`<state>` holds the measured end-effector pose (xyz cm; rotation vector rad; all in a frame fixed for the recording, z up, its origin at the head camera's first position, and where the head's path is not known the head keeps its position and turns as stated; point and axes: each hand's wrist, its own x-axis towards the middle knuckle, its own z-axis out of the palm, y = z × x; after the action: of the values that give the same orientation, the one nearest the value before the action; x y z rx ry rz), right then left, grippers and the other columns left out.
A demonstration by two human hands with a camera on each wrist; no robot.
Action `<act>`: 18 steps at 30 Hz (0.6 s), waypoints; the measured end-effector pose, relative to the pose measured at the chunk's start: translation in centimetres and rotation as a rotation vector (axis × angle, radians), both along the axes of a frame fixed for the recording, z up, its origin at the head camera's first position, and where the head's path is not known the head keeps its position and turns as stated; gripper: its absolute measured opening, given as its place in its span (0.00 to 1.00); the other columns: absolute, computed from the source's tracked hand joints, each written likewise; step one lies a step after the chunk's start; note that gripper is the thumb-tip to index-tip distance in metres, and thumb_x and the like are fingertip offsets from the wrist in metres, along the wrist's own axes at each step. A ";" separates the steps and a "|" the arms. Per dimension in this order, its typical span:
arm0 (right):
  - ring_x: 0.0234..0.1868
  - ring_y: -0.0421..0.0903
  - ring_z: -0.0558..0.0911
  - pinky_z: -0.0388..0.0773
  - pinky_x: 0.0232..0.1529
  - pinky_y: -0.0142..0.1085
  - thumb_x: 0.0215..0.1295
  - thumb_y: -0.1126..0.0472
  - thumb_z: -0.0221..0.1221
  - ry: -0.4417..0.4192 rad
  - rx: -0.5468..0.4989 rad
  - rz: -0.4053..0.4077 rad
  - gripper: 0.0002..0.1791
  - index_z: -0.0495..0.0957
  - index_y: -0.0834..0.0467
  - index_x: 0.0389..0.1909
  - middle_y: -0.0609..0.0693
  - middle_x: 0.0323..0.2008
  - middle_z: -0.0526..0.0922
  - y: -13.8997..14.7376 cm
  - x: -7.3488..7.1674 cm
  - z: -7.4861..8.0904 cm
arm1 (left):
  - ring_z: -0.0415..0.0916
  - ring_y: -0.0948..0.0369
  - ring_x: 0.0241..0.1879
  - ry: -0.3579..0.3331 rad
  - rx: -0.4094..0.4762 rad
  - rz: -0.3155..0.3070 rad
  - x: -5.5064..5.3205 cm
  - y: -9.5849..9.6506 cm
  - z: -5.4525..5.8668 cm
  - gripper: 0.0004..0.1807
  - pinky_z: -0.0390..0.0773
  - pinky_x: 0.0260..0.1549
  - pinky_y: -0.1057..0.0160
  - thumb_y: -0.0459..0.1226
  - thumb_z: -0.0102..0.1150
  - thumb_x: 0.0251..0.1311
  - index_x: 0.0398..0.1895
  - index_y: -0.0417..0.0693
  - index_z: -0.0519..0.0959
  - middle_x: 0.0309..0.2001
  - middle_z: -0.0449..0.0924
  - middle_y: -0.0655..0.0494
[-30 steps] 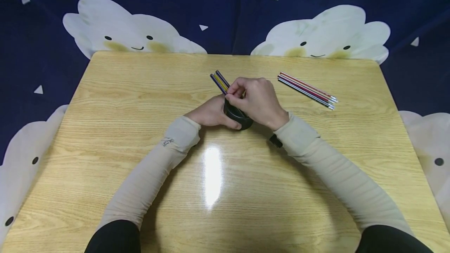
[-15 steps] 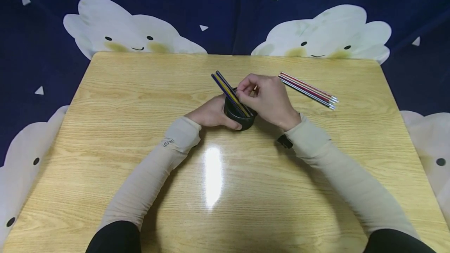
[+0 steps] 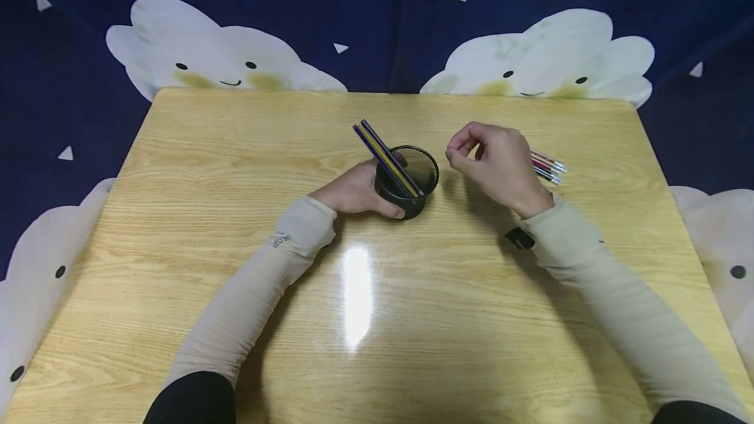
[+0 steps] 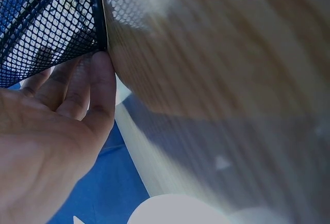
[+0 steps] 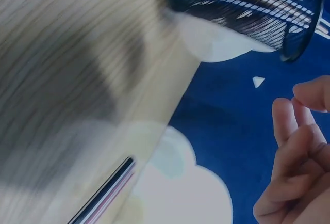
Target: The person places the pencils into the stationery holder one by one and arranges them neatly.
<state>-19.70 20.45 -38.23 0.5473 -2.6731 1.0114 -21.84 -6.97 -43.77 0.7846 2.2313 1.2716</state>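
My left hand [image 3: 359, 187] grips a black mesh pencil holder [image 3: 421, 165] around its side, the thumb in front; the left wrist view has the fingertips at the base of the mesh [image 4: 51, 33]. Blue-and-yellow striped pencils [image 3: 385, 157] lean in the holder, tips out to the upper left. To the right of the holder, my right hand [image 3: 497, 162] hovers above the table with curled fingers, thumb and forefinger tips together and nothing visible between them. Behind it lie several red, white and black striped pencils [image 3: 546, 167], partly hidden by the hand.
The wood-grain table [image 3: 235, 149] spans most of the head view. A dark blue cloth with white clouds [image 3: 548, 57] hangs beyond its far edge. Light glares off the tabletop in front of the holder.
My right hand has moved right, away from the pencil holder toward the loose pencils. The holder's rim and the pencils in it are now uncovered. My left hand has stayed in place.
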 end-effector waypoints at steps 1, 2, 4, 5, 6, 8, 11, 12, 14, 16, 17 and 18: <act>0.26 0.43 0.78 0.69 0.32 0.30 0.69 0.64 0.68 0.002 0.014 -0.007 0.03 0.88 0.55 0.35 0.46 0.29 0.88 0.4 0.0 -0.1 | 0.71 0.54 0.71 0.000 -0.003 -0.001 0.0 0.0 0.0 0.54 0.63 0.75 0.57 0.37 0.87 0.49 0.79 0.39 0.66 0.67 0.79 0.47; 0.26 0.43 0.78 0.69 0.32 0.30 0.69 0.64 0.68 0.004 0.025 -0.013 0.03 0.88 0.55 0.35 0.46 0.29 0.88 0.8 0.0 -0.3 | 0.71 0.54 0.72 0.000 -0.005 -0.002 0.0 0.1 0.0 0.54 0.63 0.75 0.57 0.38 0.87 0.49 0.79 0.39 0.66 0.67 0.79 0.47; 0.26 0.41 0.78 0.68 0.33 0.32 0.69 0.63 0.67 0.006 0.051 -0.029 0.02 0.88 0.55 0.35 0.46 0.29 0.88 1.7 -0.1 -0.6 | 0.70 0.54 0.72 0.001 -0.012 -0.002 0.0 0.1 0.0 0.55 0.63 0.75 0.56 0.38 0.87 0.50 0.80 0.40 0.66 0.68 0.78 0.47; 0.25 0.40 0.77 0.68 0.34 0.33 0.69 0.63 0.68 0.003 0.065 -0.039 0.02 0.88 0.55 0.36 0.46 0.30 0.88 2.1 -0.2 -0.8 | 0.70 0.54 0.72 0.002 -0.012 -0.002 0.0 0.1 0.0 0.54 0.63 0.75 0.56 0.38 0.87 0.50 0.80 0.40 0.66 0.68 0.78 0.47; 0.25 0.39 0.77 0.67 0.34 0.34 0.69 0.62 0.68 -0.001 0.079 -0.048 0.02 0.88 0.55 0.36 0.46 0.30 0.88 2.6 -0.3 -0.9 | 0.70 0.54 0.72 0.000 -0.009 -0.002 0.0 0.1 -0.1 0.54 0.63 0.75 0.56 0.38 0.87 0.50 0.80 0.40 0.66 0.68 0.78 0.47; 0.24 0.38 0.76 0.67 0.34 0.38 0.69 0.62 0.69 -0.009 0.112 -0.071 0.01 0.88 0.55 0.37 0.47 0.30 0.88 3.5 -0.5 -1.2 | 0.70 0.54 0.72 -0.004 -0.004 -0.001 0.0 0.0 -0.1 0.54 0.63 0.75 0.55 0.38 0.87 0.50 0.80 0.40 0.66 0.67 0.79 0.47; 0.24 0.41 0.76 0.67 0.35 0.44 0.70 0.62 0.70 -0.027 0.162 -0.098 0.02 0.88 0.56 0.39 0.49 0.31 0.88 4.9 -0.9 -1.6 | 0.70 0.53 0.72 -0.005 -0.001 -0.001 0.1 0.0 0.0 0.54 0.63 0.75 0.55 0.38 0.86 0.50 0.80 0.39 0.66 0.67 0.79 0.47; 0.25 0.43 0.77 0.67 0.35 0.45 0.70 0.62 0.70 -0.032 0.177 -0.106 0.03 0.88 0.57 0.40 0.50 0.32 0.88 5.4 -1.1 -1.8 | 0.70 0.53 0.72 -0.005 -0.001 -0.001 0.1 0.0 0.0 0.54 0.63 0.75 0.55 0.38 0.86 0.50 0.80 0.39 0.66 0.67 0.79 0.47; 0.27 0.47 0.79 0.68 0.36 0.49 0.71 0.62 0.69 -0.051 0.206 -0.122 0.04 0.87 0.58 0.41 0.52 0.33 0.89 6.2 -1.3 -2.1 | 0.70 0.53 0.72 -0.003 -0.003 -0.002 0.1 0.0 0.0 0.54 0.63 0.75 0.55 0.38 0.86 0.50 0.80 0.39 0.66 0.67 0.79 0.47; 0.29 0.51 0.80 0.69 0.37 0.51 0.71 0.62 0.69 -0.074 0.231 -0.136 0.05 0.87 0.59 0.42 0.54 0.34 0.89 7.0 -1.6 -2.4 | 0.70 0.53 0.72 -0.003 -0.005 -0.001 0.1 0.0 0.0 0.54 0.63 0.75 0.55 0.38 0.86 0.50 0.80 0.38 0.66 0.67 0.79 0.47; 0.31 0.52 0.81 0.69 0.38 0.52 0.72 0.61 0.69 -0.085 0.244 -0.144 0.05 0.87 0.60 0.42 0.55 0.35 0.88 7.3 -1.7 -2.6 | 0.70 0.53 0.72 -0.005 -0.007 0.001 0.1 0.0 0.0 0.55 0.63 0.75 0.55 0.38 0.87 0.50 0.80 0.38 0.65 0.67 0.79 0.47; 0.32 0.54 0.82 0.70 0.38 0.53 0.72 0.61 0.69 -0.097 0.255 -0.149 0.06 0.87 0.60 0.42 0.56 0.35 0.88 7.6 -1.8 -2.8 | 0.70 0.53 0.72 -0.007 -0.008 0.002 0.1 0.1 0.1 0.55 0.63 0.75 0.55 0.38 0.87 0.50 0.80 0.38 0.65 0.67 0.79 0.47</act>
<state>-21.54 28.09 -40.98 0.3457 -2.8992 0.6785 -21.70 -6.92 -43.72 0.7736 2.2309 1.2639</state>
